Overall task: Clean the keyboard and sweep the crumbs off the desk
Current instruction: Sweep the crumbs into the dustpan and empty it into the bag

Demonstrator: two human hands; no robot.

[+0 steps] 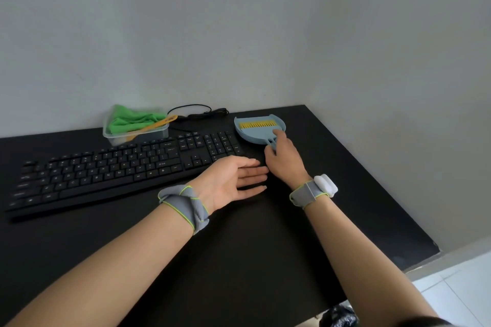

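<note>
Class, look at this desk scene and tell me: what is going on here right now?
A person sits at a black desk with a black keyboard on it. Their right hand grips the handle of a small blue dustpan, which has a yellow-bristled brush lying in it, just right of the keyboard. The left hand lies open, palm up, beside the keyboard's right end. A clear tub behind the keyboard holds a green cloth. Sweeping has not visibly begun.

Office or home-office corner: black desk (265,247) set against plain grey walls, black wired keyboard (111,167) on it, white tiled floor (457,287) at lower right.
</note>
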